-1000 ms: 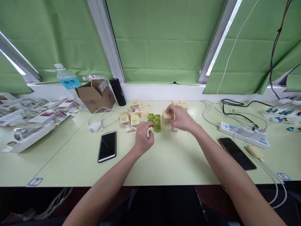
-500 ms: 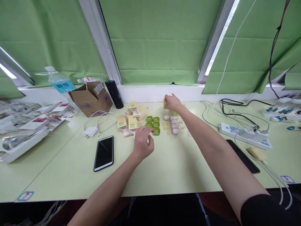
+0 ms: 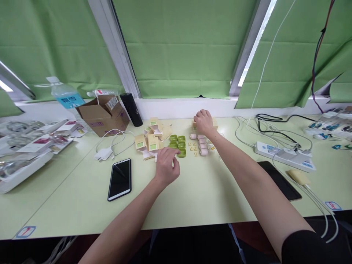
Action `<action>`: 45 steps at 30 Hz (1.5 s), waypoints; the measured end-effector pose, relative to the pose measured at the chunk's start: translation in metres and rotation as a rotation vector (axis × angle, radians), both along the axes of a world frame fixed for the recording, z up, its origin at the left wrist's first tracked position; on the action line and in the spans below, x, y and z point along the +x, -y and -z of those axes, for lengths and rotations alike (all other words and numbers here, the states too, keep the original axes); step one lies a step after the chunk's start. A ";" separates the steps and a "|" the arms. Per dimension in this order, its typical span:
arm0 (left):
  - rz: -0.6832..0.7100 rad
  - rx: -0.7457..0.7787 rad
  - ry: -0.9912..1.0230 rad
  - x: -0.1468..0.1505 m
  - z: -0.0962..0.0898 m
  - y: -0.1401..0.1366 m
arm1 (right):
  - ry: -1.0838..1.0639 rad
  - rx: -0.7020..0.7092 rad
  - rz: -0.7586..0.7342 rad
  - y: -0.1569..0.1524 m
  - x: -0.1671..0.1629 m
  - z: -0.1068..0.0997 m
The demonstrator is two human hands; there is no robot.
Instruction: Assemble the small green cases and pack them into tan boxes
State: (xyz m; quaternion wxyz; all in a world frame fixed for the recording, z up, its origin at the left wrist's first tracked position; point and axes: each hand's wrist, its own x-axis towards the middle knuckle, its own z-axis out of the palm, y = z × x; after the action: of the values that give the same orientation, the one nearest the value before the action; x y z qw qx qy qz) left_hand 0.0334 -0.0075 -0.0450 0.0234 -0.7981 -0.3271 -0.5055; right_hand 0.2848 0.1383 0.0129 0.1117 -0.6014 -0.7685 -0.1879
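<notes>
My right hand (image 3: 204, 123) reaches to the back of the table, its fingers bent over a row of small beige boxes (image 3: 194, 126). It covers the middle of that row, and its fingertips are hidden behind. My left hand (image 3: 167, 167) hovers beside the small green trays (image 3: 182, 153), index finger stretched toward them, holding nothing. Left of the trays lies a pile of beige folded cards (image 3: 153, 145) with green windows. Small gold-coloured pieces (image 3: 195, 149) lie in rows right of the trays, then a column of pale pink rounded pieces (image 3: 203, 151).
A phone (image 3: 120, 179) and a white charger (image 3: 103, 154) lie on the left, before an open carton (image 3: 106, 116) and a black cylinder (image 3: 131, 110). On the right are a power strip (image 3: 283, 156), cables and a dark tablet (image 3: 279, 179). Packaged goods (image 3: 35, 146) fill a far-left tray.
My right hand has shifted right and lowered from the left end of the box row to its middle. My left hand stays about where it was. The view has turned slightly.
</notes>
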 end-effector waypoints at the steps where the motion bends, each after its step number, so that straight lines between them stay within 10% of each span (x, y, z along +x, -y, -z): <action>1: -0.006 -0.012 -0.006 0.000 0.000 0.000 | -0.016 -0.008 0.011 0.008 -0.004 -0.001; 16: -0.123 -0.007 -0.029 -0.007 0.004 -0.013 | -0.185 -0.401 -0.088 0.203 -0.086 0.031; 25: -0.298 -0.225 -0.050 -0.020 0.012 -0.034 | -0.273 -0.442 -0.174 0.200 -0.077 0.059; 34: -0.193 -0.276 -0.316 -0.010 0.026 -0.030 | -0.282 -0.407 -0.193 0.198 -0.074 0.063; 45: -0.073 -0.313 -0.213 -0.004 0.026 -0.028 | -0.234 0.028 0.035 0.172 -0.038 0.059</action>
State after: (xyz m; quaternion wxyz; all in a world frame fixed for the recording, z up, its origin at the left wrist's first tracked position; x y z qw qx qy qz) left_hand 0.0294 0.0203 -0.0706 -0.0482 -0.8286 -0.4261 -0.3598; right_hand 0.2473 -0.0333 -0.0465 0.2058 -0.6307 -0.7370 -0.1292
